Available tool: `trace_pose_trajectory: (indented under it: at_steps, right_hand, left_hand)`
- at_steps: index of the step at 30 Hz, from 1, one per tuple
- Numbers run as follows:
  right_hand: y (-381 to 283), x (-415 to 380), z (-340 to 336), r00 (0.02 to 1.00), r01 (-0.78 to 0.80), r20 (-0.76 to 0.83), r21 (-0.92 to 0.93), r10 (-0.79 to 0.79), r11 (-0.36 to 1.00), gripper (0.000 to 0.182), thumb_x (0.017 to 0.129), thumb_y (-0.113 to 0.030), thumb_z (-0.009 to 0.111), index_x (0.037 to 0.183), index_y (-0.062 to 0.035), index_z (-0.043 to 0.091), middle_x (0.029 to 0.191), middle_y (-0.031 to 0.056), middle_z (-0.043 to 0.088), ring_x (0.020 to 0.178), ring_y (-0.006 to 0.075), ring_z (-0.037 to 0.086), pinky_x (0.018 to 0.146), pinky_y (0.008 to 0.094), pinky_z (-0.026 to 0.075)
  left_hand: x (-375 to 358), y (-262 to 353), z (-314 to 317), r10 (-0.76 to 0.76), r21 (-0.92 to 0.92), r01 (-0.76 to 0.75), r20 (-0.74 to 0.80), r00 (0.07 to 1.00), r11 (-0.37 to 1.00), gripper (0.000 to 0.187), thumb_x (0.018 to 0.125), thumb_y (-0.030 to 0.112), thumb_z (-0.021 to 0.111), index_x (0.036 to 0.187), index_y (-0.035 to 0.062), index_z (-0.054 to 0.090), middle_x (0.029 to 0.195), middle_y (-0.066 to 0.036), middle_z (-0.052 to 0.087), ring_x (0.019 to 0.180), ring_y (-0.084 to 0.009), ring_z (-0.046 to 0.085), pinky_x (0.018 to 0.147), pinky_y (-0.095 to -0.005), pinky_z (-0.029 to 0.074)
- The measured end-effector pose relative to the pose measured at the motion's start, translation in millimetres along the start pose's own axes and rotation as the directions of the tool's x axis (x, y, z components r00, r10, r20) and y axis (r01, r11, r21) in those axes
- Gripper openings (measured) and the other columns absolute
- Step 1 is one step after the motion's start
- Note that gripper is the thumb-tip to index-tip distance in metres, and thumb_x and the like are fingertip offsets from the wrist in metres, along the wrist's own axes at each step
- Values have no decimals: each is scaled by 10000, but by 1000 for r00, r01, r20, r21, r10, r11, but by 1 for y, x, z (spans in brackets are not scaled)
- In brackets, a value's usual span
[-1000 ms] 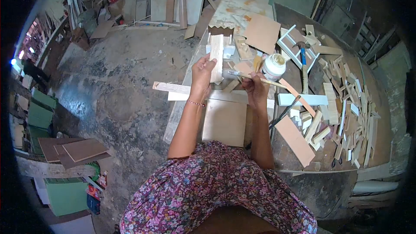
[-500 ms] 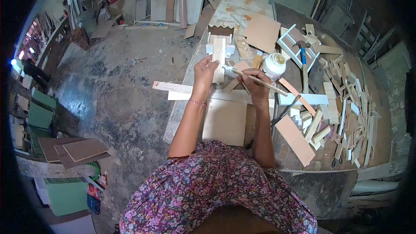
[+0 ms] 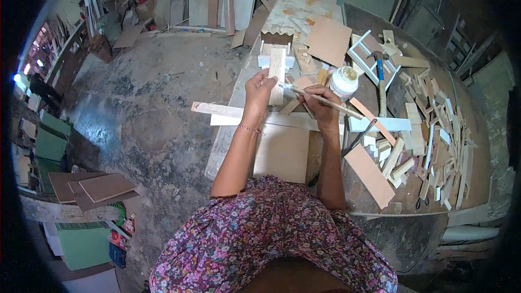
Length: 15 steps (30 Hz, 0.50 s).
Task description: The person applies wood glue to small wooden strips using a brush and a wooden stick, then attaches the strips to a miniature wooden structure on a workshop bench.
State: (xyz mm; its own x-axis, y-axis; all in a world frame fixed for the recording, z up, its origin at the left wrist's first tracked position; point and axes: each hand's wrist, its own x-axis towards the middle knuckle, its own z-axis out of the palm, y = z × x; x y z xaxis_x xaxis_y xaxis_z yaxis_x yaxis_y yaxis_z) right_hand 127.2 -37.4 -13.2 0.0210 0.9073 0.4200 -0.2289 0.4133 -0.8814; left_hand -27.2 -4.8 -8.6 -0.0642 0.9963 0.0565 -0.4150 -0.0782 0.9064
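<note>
My left hand (image 3: pixel 259 91) is closed around the edge of a short, pale wooden board (image 3: pixel 278 65), holding it upright in view above the bench. In my right hand (image 3: pixel 321 106) is a brush (image 3: pixel 339 107) with a long wooden handle, gripped near its front end. The brush's whitish tip is at the board's right edge; whether it touches cannot be made out. Just beyond the right hand stands an open white jar (image 3: pixel 343 82) with pale contents. Behind the board sits a small wooden piece (image 3: pixel 277 38) with a scalloped edge and white parts.
A hammer (image 3: pixel 380 70) with a blue-banded handle lies beside a white wooden frame (image 3: pixel 366 57). Many wood offcuts (image 3: pixel 434 141) are heaped on the bench's right side. A flat brown panel (image 3: pixel 328 39) lies farther back. Dark boards (image 3: pixel 95 187) are stacked at the lower left.
The board has turned slightly in my left hand, and the white strip along its right edge shows less. My right hand and the brush have shifted only a little.
</note>
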Motion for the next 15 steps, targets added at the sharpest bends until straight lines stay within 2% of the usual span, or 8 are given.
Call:
trace_pose_trajectory:
  at_steps: [2, 5, 8, 11, 15]
  right_hand:
    - [-3, -1, 0, 1000, -22, 4, -42, 22, 999, 69, 718, 15, 576, 780, 20, 547, 728, 73, 564, 658, 133, 562, 587, 226, 468]
    - [-8, -2, -4, 996, 2, 90, -10, -1, 1000, 62, 722, 5, 577, 775, 20, 548, 728, 74, 565, 653, 132, 560, 584, 220, 466]
    - [-8, -2, -4, 998, -67, -11, 25, 68, 997, 67, 721, -5, 581, 775, 20, 550, 731, 74, 565, 647, 132, 560, 569, 216, 467]
    - [-3, 1, -2, 999, -4, -41, 46, 6, 999, 71, 720, -5, 581, 779, 19, 550, 728, 76, 565, 646, 134, 562, 566, 219, 467]
    - [-5, -2, 0, 999, -48, 6, 7, 48, 999, 75, 721, -3, 579, 786, 17, 548, 735, 79, 564, 646, 136, 563, 581, 229, 468]
  left_hand:
    - [1, -1, 0, -3, -13, 3, -12, 1000, 1000, 318, 740, 17, 509, 1036, -91, 466, 875, -103, 571, 723, -122, 549, 626, -225, 443]
    - [3, -2, -4, -22, -38, 21, -16, 1000, 999, 323, 742, 8, 508, 1042, -99, 457, 857, -101, 571, 710, -114, 543, 616, -217, 435]
    - [3, -3, -4, -21, -15, 21, -7, 1000, 1000, 326, 742, 23, 513, 1042, -95, 460, 869, -103, 571, 718, -119, 548, 620, -222, 441]
    - [3, -2, -2, -21, -11, 20, -18, 1000, 1000, 320, 742, -6, 508, 1042, -101, 454, 819, -88, 573, 685, -105, 536, 598, -210, 428]
    - [2, -2, -2, -19, -26, 19, -11, 1000, 999, 309, 745, -1, 505, 1036, -95, 463, 819, -89, 575, 686, -105, 538, 601, -212, 430]
